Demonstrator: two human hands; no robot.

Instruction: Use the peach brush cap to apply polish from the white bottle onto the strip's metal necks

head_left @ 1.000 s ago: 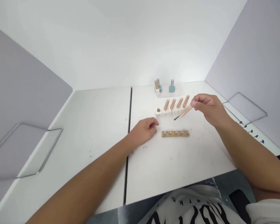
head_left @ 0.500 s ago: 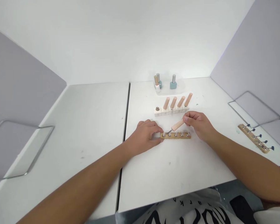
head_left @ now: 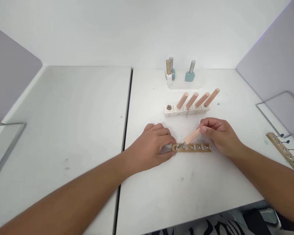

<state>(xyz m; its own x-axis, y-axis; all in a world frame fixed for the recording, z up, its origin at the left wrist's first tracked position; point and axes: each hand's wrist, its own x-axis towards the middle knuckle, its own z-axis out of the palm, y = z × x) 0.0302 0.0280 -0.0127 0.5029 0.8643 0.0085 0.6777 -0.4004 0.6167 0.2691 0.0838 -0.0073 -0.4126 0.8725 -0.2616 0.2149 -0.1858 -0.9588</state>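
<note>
My left hand (head_left: 152,143) pinches the left end of a short wooden strip (head_left: 195,150) between thumb and fingers. Small metal studs with clear tips run along that strip. In my right hand (head_left: 219,134) is a nail polish brush (head_left: 193,135), gripped by its pink handle. Its tip slants down to the leftmost stud, close to my left fingers. Behind the strip stands a row of square white nail polish bottles (head_left: 178,112); several carry pink caps, while the leftmost shows a bare neck.
At the back, a clear tray (head_left: 183,85) holds a teal bottle (head_left: 189,77), another teal one and a white bottle (head_left: 169,77) with a tan cap. On the right lies a second wooden strip (head_left: 283,150) with dark blue tips, near a wire frame (head_left: 271,120). A dark seam (head_left: 128,107) divides the tabletop.
The brush tip has shifted left along the strip, from near the second stud to the leftmost one. My left hand keeps its hold. The head view has moved nearer.
</note>
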